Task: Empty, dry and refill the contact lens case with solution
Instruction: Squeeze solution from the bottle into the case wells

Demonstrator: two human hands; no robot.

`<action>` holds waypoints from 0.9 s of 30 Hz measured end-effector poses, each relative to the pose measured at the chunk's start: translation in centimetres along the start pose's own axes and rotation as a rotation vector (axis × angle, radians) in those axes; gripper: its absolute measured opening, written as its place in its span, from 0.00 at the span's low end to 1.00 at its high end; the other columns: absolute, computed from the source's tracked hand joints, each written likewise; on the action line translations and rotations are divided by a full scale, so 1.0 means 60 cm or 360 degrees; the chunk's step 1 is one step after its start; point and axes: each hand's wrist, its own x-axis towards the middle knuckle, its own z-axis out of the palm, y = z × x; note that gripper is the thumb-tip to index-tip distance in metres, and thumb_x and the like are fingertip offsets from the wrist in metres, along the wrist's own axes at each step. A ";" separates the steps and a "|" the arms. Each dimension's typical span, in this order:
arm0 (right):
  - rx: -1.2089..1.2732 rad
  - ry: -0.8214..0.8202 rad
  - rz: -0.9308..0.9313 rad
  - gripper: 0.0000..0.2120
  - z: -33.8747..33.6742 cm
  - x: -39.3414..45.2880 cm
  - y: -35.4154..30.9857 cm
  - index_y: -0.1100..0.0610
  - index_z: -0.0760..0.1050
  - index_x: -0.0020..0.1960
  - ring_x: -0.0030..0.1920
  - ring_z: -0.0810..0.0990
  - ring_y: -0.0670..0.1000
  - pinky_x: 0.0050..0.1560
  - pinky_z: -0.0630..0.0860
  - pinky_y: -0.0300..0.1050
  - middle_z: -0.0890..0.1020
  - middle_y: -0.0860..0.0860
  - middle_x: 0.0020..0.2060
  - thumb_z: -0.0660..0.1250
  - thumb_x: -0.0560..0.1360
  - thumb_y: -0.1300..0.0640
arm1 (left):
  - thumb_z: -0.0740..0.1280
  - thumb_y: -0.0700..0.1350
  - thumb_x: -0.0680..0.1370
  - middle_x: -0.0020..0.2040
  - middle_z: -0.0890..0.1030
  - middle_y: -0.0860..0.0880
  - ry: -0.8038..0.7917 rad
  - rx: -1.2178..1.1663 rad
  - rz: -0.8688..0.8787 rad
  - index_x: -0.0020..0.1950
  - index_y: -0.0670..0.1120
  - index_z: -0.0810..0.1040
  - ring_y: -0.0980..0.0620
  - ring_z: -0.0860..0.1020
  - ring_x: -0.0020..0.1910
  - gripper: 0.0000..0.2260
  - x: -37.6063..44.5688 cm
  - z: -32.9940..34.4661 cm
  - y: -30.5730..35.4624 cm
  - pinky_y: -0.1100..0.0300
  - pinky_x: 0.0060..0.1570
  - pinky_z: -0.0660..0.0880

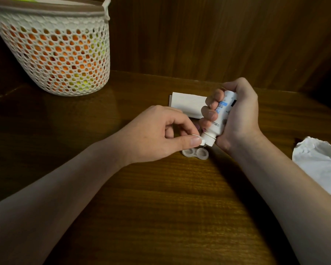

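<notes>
1. The lens case (195, 153) lies flat on the wooden table (161, 207), both wells uncovered and facing up, which is how it must sit to take liquid.
2. Directly above the case, the right hand (237, 115) has its fingers wrapped round the solution bottle (218, 115) and tips it nozzle-down, so the tip hangs just over the right-hand well.
3. The left hand (155, 134), just left of the case, pinches the bottle's flip cap (199, 139) between thumb and forefinger; by the look of it, it is holding the hinged lid back so it stays out of the stream.
4. No drop can be made out at the nozzle, and whether either well holds liquid yet is too fine to tell.
5. Behind the case, a folded white tissue (187, 104) lies flat on the table, partly hidden by the bottle hand.
6. Well to the right of the case sits a crumpled tissue (319, 165), likely the one used for drying, which would put the task in its refill stage.
7. Far to the left and behind the case stands a white mesh basket (54, 50), orange and yellow showing through its holes, uninvolved.
8. The risk, as a judgement: the unheld case is light, so a nudge from the nozzle could shift it.
</notes>
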 end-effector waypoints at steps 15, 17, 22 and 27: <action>-0.0005 -0.0037 -0.0004 0.19 0.001 0.002 -0.002 0.54 0.68 0.29 0.23 0.65 0.48 0.26 0.66 0.38 0.69 0.49 0.26 0.58 0.78 0.52 | 0.76 0.51 0.78 0.45 0.85 0.53 -0.0015 -0.0052 -0.0005 0.54 0.52 0.88 0.43 0.76 0.31 0.07 0.001 -0.001 -0.001 0.64 0.27 0.69; -0.0008 -0.0045 -0.0009 0.19 0.000 0.002 -0.002 0.54 0.68 0.29 0.23 0.65 0.48 0.26 0.67 0.38 0.69 0.49 0.26 0.58 0.79 0.52 | 0.76 0.51 0.78 0.45 0.85 0.52 -0.0018 -0.0056 -0.0007 0.55 0.52 0.88 0.40 0.77 0.32 0.07 0.001 -0.001 0.000 0.65 0.27 0.69; -0.0011 -0.0046 -0.0015 0.19 -0.001 0.002 -0.003 0.54 0.69 0.29 0.23 0.65 0.48 0.27 0.68 0.38 0.69 0.49 0.26 0.58 0.78 0.52 | 0.76 0.51 0.78 0.46 0.85 0.52 -0.0018 -0.0070 0.0005 0.55 0.53 0.88 0.41 0.77 0.32 0.07 0.001 -0.001 0.000 0.62 0.28 0.70; -0.0023 -0.0056 -0.0024 0.19 -0.003 0.002 -0.003 0.53 0.69 0.29 0.23 0.65 0.48 0.26 0.68 0.38 0.69 0.49 0.26 0.58 0.78 0.52 | 0.76 0.52 0.78 0.46 0.85 0.52 -0.0017 -0.0054 -0.0007 0.55 0.53 0.88 0.39 0.77 0.32 0.07 0.000 -0.002 0.003 0.62 0.27 0.69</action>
